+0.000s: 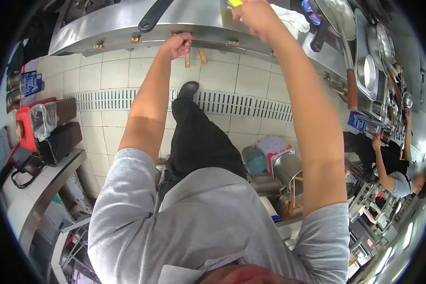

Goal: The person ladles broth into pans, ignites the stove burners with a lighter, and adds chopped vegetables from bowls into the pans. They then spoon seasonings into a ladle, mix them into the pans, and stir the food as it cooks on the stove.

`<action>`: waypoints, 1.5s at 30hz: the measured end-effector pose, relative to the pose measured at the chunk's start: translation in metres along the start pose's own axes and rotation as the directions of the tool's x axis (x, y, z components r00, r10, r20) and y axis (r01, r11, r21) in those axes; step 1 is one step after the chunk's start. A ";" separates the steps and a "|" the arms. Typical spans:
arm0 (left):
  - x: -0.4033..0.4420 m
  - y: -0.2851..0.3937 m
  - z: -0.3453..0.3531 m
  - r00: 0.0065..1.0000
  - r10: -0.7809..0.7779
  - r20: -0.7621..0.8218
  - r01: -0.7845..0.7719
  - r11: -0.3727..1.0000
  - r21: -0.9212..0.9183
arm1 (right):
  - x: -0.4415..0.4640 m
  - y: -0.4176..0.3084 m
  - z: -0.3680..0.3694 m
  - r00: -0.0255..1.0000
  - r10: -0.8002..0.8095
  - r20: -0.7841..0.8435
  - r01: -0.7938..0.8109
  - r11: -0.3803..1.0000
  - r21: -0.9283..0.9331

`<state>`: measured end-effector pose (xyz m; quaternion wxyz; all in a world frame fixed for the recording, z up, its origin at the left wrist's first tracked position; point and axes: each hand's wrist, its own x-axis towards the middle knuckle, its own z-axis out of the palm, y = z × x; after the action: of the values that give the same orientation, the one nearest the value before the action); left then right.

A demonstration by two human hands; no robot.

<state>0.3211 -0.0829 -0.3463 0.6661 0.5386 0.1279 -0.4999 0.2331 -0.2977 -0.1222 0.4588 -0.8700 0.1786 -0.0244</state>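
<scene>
My left hand [179, 45] is closed at the front face of the steel stove [194, 19], in line with its brass-coloured knobs [136, 39]. The fingers wrap round what appears to be one of these knobs, mostly hidden. Over the stove top, my right hand [258, 19] is closed on a bright yellow object [235, 3], cut off by the upper edge, so its kind does not show. Between the two hands and the left side, a black pan handle [154, 16] juts over the front edge. A white cloth [291, 20] lies beside my right forearm.
Two wooden strips [187, 59] stick out below the stove edge. A slotted drain grate [109, 100] crosses the tiled floor. Pans and a wooden-handled ladle [351, 90] crowd the right, where another person [393, 165] works. A red box [27, 125] stands at left.
</scene>
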 end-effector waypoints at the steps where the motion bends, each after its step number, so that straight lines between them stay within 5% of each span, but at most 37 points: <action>1: 0.002 -0.003 0.000 1.000 0.017 0.014 -0.016 1.000 -0.026 | 0.010 -0.002 0.001 0.990 0.131 0.057 -0.134 0.990 0.050; 4: 0.002 -0.002 -0.002 0.998 0.029 0.062 -0.025 0.997 -0.072 | 0.030 -0.017 0.009 0.902 0.410 0.137 -0.428 0.891 0.151; 8: 0.009 -0.002 -0.012 0.981 -0.055 0.186 0.105 0.957 -0.270 | 0.031 -0.037 0.012 0.876 0.457 0.155 -0.479 0.862 0.168; 11: 0.024 -0.024 -0.020 0.864 0.094 0.495 0.295 0.703 -0.647 | 0.029 -0.041 0.012 0.878 0.458 0.140 -0.477 0.865 0.158; 15: 0.015 -0.041 -0.012 0.828 0.180 0.531 0.392 0.492 -0.778 | 0.028 -0.043 0.014 0.869 0.476 0.136 -0.495 0.849 0.187; 18: -0.002 -0.050 -0.005 0.818 0.212 0.535 0.395 0.469 -0.790 | 0.033 -0.031 0.006 0.854 0.490 0.176 -0.518 0.831 0.201; 22: -0.006 -0.052 -0.005 0.907 0.167 0.387 0.230 0.574 -0.786 | 0.031 -0.027 0.001 0.846 0.500 0.187 -0.528 0.835 0.153; 38: -0.012 -0.046 -0.005 0.912 0.180 0.368 0.186 0.618 -0.764 | 0.009 -0.036 0.006 0.883 0.448 0.140 -0.468 0.862 0.193; 42: -0.013 -0.048 -0.003 0.933 0.183 0.311 0.107 0.682 -0.723 | -0.047 -0.028 -0.003 0.939 0.309 0.149 -0.335 0.919 0.207; 44: -0.013 -0.048 -0.002 0.941 0.166 0.296 0.099 0.700 -0.707 | -0.106 -0.009 -0.001 0.980 0.198 0.014 -0.197 0.964 0.177; 45: -0.016 -0.048 -0.002 0.943 0.140 0.303 0.122 0.700 -0.704 | -0.140 -0.015 -0.009 0.947 0.308 0.094 -0.320 0.931 0.174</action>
<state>0.2758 -0.0692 -0.3644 0.8364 0.1459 0.1943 -0.4914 0.1046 -0.2501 -0.0880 0.5420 -0.7836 0.2975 0.0608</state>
